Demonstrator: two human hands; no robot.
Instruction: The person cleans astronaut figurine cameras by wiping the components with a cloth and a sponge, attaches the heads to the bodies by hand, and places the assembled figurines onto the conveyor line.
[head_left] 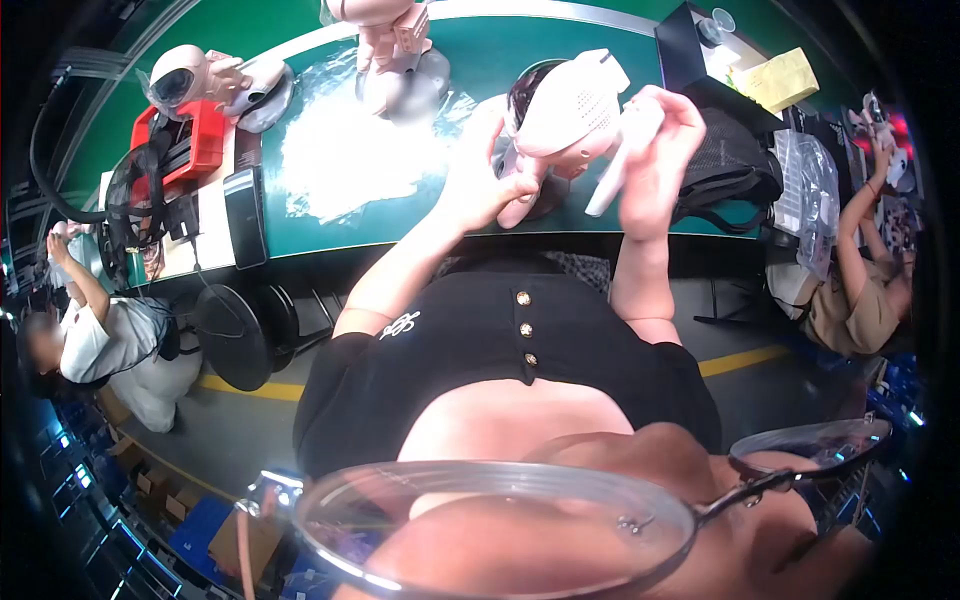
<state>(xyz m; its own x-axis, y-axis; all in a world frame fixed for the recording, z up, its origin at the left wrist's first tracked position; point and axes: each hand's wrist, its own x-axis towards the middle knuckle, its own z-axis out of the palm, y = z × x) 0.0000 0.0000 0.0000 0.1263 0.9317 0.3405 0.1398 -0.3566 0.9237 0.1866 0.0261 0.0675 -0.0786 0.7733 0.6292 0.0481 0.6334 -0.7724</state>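
Observation:
A pale pink astronaut-shaped figure [572, 112] with a dark round visor stands tilted over the table's near edge. My left hand [478, 170] is closed around its visor side, with the thumb against the lower body. Pinched in the raised fingers of my right hand [662, 150] is a thin white strip [622, 160], hanging down beside the figure's back; its material is unclear. Small dotted holes mark the side of the figure's head. The part of the figure behind my left fingers is hidden.
Another pink figure [385, 40] stands on a grey base at the back, near crumpled clear plastic [345, 150]. A third figure [190, 80] lies beside a red bin [205, 140]. At right are a black mesh bag [730, 150] and yellow paper [783, 82]. People work on both sides.

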